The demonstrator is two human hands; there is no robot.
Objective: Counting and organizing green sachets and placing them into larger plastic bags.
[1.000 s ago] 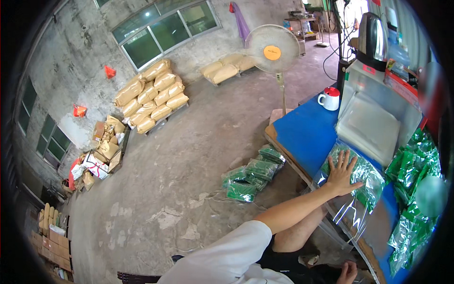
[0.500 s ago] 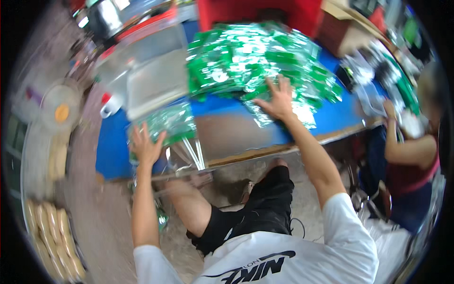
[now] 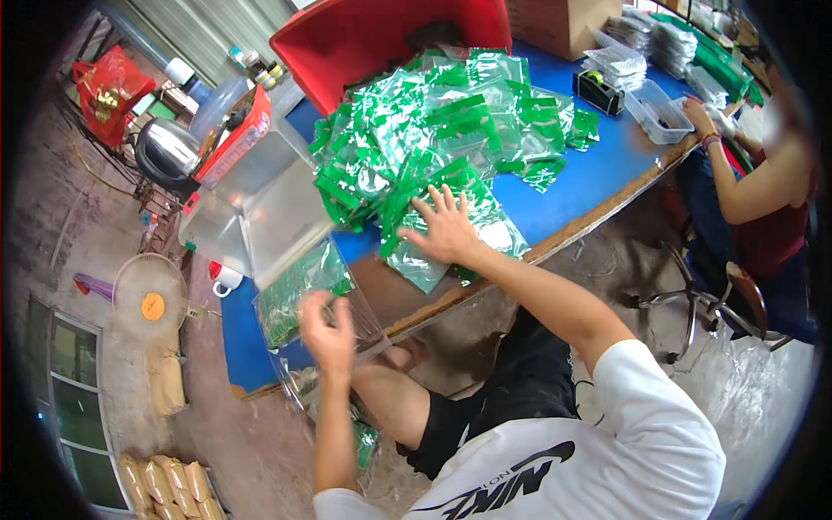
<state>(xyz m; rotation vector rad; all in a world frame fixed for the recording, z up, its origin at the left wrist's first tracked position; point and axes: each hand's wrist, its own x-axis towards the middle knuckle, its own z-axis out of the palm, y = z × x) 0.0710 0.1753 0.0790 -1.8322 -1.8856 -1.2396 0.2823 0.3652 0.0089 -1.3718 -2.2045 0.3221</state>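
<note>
Resting with its fingers spread, the right hand [image 3: 446,230] lies palm down on green-and-clear plastic packets [image 3: 425,260] at the near edge of a heap. More packets of the same kind pile up just beyond that hand, reaching to the mouth of a red plastic bin [image 3: 305,43]. The left hand [image 3: 328,334], blurred, has its fingers curled, at the near right edge of a clear bag of green packets [image 3: 299,286]; whether it touches or pinches anything, I cannot tell. Beyond the left hand and past this bag stands a grey open tray [image 3: 299,204], with a white mug [image 3: 228,278] farther left. Well to the right of the right hand, across the blue tabletop [image 3: 555,212], are a black tape dispenser [image 3: 598,94], a clear plastic tub [image 3: 654,113] and a co-worker's hand [image 3: 698,118] beside the tub.
</note>
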